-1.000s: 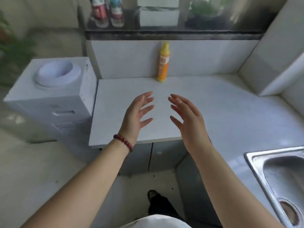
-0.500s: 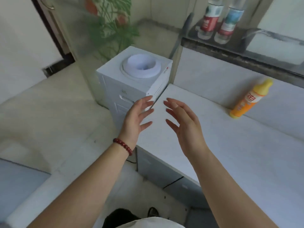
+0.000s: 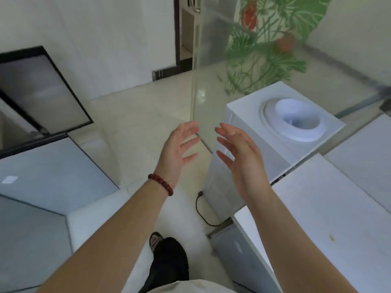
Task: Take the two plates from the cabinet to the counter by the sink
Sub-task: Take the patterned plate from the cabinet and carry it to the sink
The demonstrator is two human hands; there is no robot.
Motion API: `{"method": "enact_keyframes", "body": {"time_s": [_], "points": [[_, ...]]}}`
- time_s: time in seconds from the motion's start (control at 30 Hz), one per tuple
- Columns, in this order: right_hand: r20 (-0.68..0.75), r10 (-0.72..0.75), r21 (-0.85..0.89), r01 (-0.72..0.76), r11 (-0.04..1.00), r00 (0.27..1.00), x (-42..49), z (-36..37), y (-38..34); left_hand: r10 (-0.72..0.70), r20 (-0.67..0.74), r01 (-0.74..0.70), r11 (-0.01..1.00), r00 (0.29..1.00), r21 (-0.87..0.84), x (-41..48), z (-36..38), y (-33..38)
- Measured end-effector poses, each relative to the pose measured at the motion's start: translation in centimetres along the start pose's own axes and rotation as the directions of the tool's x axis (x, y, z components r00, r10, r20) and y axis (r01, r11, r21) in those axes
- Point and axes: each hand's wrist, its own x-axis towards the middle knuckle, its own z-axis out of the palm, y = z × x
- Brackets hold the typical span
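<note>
Both hands are empty and loosely spread, palms facing each other: the left hand (image 3: 176, 152) with a red bead bracelet (image 3: 160, 184) at its wrist, the right hand (image 3: 241, 157) just beside it, fingers relaxed and gripping nothing. What has changed is the outlook, not the hands: a second ago the view looked straight over the counter (image 3: 330, 218) with an orange bottle at its back and the sink at its right; half a second ago it had swung left so the dispenser (image 3: 281, 132) came to the middle; now the dispenser sits to the right of the hands, the counter is only a wedge below and right of it, and bottle and sink are out of sight. Left of the dispenser lie bare floor (image 3: 137, 127), a glass panel with green leaf print (image 3: 264, 49) above it, a black cord (image 3: 201, 210) at its foot, and far left a dark-framed glass door (image 3: 42, 89) over a pale blue-grey unit (image 3: 48, 176). No plates are visible, so I cannot say where they are; the turn away from the sink suggests the person is heading for the cabinet, perhaps that unit at far left. The task looks barely begun, with both plates yet to be fetched
</note>
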Motion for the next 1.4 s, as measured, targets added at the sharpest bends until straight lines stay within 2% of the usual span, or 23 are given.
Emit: {"method": "enact_keyframes", "body": {"time_s": [0.43, 0.83, 1.03, 1.4], "points": [[0.19, 0.011, 0.024, -0.016, 1.0, 0.982, 17.6, 17.8, 1.5, 0.112, -0.156, -0.102, 0.993, 0.981, 0.067, 14.2, -16.1, 10.5], [0.304, 0.023, -0.054, -0.006, 0.998, 0.952, 36.8, 28.6, 2.6, 0.147, -0.342, -0.152, 0.988, 0.928, 0.012, 30.3, -24.9, 14.8], [0.437, 0.065, -0.096, -0.026, 0.995, 0.897, 48.5, 34.4, 2.0, 0.14, -0.479, -0.183, 0.982, 0.867, -0.043, 40.4, -28.6, 18.3], [0.647, 0.177, -0.156, -0.099, 0.983, 0.742, 59.2, 46.3, 3.3, 0.224, -0.668, -0.227, 0.97, 0.709, 0.084, 48.5, -38.7, 22.8]]}}
